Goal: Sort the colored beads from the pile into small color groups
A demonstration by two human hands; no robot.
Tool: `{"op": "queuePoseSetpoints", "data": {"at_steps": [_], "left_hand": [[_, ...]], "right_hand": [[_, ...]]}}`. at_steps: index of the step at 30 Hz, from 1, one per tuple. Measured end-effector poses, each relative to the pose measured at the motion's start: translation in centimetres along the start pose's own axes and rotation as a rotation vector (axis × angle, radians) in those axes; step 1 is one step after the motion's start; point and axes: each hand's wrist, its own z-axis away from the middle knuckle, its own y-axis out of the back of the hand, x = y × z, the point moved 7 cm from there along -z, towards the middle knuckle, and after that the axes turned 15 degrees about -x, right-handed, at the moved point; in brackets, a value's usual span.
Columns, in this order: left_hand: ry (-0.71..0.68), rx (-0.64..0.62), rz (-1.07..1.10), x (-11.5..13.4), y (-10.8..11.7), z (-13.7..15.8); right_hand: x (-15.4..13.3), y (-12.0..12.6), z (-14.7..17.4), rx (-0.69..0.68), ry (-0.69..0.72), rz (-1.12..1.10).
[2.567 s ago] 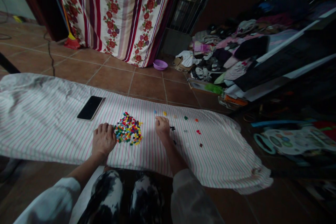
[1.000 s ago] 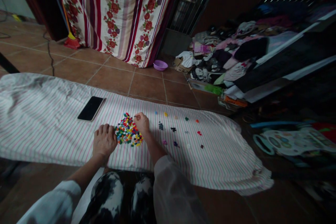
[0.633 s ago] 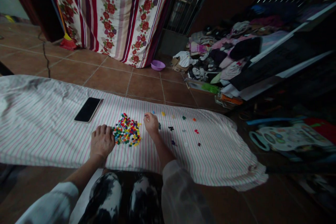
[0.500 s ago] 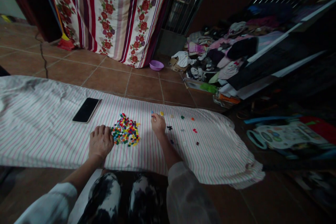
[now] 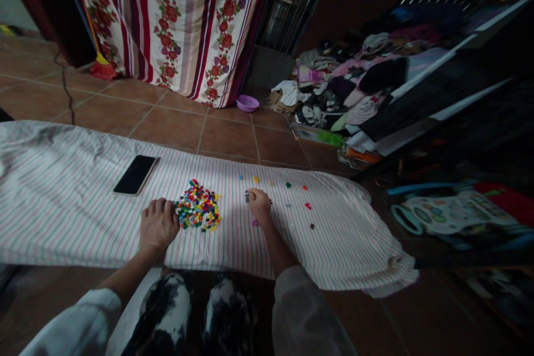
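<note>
On the striped cloth lies a pile of small coloured pieces (image 5: 198, 207), like tiny beads or blocks. My left hand (image 5: 159, 225) rests palm down at the pile's left edge, fingers on the cloth. To the right of the pile, my right hand (image 5: 260, 206) has thumb and fingers pinched beside some grey pieces (image 5: 246, 197); whatever is in the pinch is hidden. Purple pieces (image 5: 254, 222) show below that hand. Small colour groups lie around it: blue (image 5: 241, 177), yellow (image 5: 256, 179), green (image 5: 288, 184), orange (image 5: 304, 187), red (image 5: 307, 206) and dark brown (image 5: 312, 226).
A phone (image 5: 136, 174) lies on the striped cloth (image 5: 75, 194) left of the pile. Beyond it are a tiled floor (image 5: 171, 128), a floral curtain (image 5: 192, 22) and a purple basin (image 5: 247, 103). Heaped clothes (image 5: 346, 83) fill the right back.
My right hand has moved from near the blue pieces towards me and slightly right, to the grey pieces. My left hand stays in place by the pile.
</note>
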Motion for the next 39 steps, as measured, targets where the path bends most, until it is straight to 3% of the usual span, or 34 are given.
{"op": "queuePoseSetpoints", "data": {"at_steps": [6,13,39], "left_hand": [[0.004,0.002,-0.022,0.2,0.2,0.0],[0.007,0.001,-0.036,0.1,0.2,0.0],[0.005,0.000,-0.011,-0.1,-0.1,-0.1]], "right_hand": [[0.4,0.2,0.3,-0.084,0.021,-0.073],[-0.7,-0.5,0.9,-0.230,0.125,0.045],[-0.6,-0.9,0.0,-0.307,0.099,0.062]]}}
